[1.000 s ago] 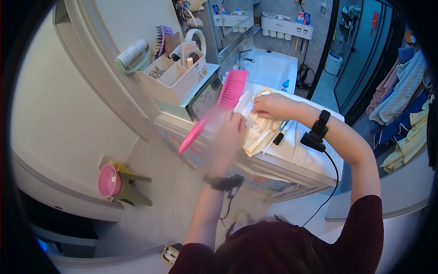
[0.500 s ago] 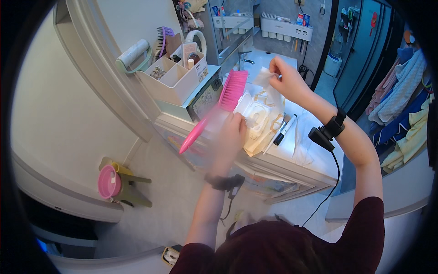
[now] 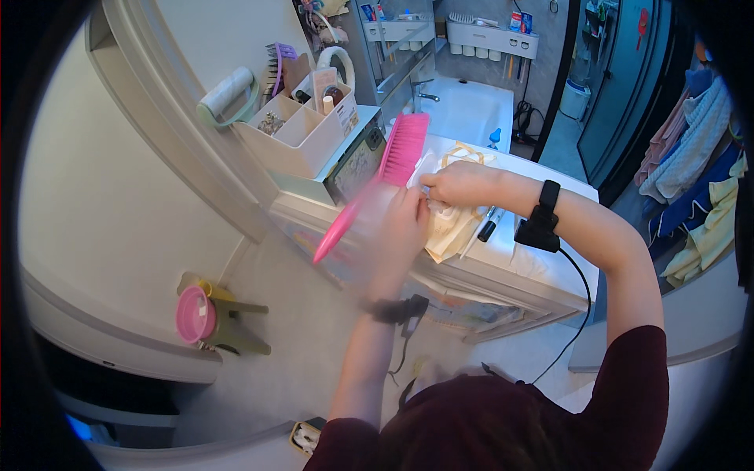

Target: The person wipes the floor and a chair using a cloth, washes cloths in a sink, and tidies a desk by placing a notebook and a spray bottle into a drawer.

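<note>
A cream and yellow pack of wet wipes (image 3: 446, 242) lies on the white counter, its white lid (image 3: 425, 166) flipped up. Over the pack my two hands meet, fingertips almost touching. My right hand (image 3: 459, 185) reaches in from the right, closed in a pinch beside the lid. My left hand (image 3: 404, 224) is partly blurred, its fingers bent together at the pack's near left side. What either hand grips is hidden by the fingers. A pink brush (image 3: 404, 149) with a long handle rests left of the pack, and a black and white marker (image 3: 488, 228) lies to its right.
A divided white organizer (image 3: 294, 145) stands on a box at the back left. Behind the counter is a white basin (image 3: 471, 110) with a tap (image 3: 426, 97). Down on the floor at left, a pink bowl (image 3: 195, 314) sits on a stool. Towels (image 3: 683, 157) hang at right.
My right hand has come down and left from above the pack to beside my left hand. The white wipe it held up is now out of sight. My left hand has barely moved.
</note>
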A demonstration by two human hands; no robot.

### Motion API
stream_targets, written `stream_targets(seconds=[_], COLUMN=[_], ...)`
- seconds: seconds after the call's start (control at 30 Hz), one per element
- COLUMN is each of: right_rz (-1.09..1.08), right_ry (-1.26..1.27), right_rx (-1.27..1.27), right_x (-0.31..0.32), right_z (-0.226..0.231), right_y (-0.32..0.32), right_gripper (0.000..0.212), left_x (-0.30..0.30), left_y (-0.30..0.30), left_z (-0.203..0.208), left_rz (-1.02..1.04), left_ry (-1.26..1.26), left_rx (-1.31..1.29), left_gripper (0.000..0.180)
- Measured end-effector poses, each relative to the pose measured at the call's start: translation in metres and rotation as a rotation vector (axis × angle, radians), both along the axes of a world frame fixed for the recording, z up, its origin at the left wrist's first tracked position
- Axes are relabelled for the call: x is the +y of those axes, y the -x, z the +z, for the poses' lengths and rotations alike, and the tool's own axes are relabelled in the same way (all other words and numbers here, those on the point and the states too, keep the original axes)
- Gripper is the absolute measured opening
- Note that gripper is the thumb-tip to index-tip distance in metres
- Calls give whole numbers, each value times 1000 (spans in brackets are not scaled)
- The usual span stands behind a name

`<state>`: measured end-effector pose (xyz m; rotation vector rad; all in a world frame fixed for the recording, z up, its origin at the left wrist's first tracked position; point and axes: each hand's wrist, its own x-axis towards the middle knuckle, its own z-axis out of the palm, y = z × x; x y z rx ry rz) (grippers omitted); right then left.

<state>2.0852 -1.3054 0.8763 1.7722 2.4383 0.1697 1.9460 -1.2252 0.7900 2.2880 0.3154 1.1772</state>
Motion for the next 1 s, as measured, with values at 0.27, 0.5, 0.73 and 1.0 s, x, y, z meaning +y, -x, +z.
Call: stream_targets(seconds=[0.27,0.5,0.73,1.0], right_rz=[20,-4,-96,-214], right_ry=[52,56,100,-29], right_rx=[166,180,407,717], right_x=[13,12,16,1], right_z=[-8,-3,-17,0], right_y=[-14,-7,-30,-35], right_gripper=[12,6,11,13], left_x=[-1,-3,-6,-5], left_y=[-2,1,1,1], left_z=[1,2,5,5], left_rz=[-8,-20,-15,-13], left_ry=[-10,43,46,50], left_rx=[-12,2,-37,-75], left_gripper=[7,5,7,6])
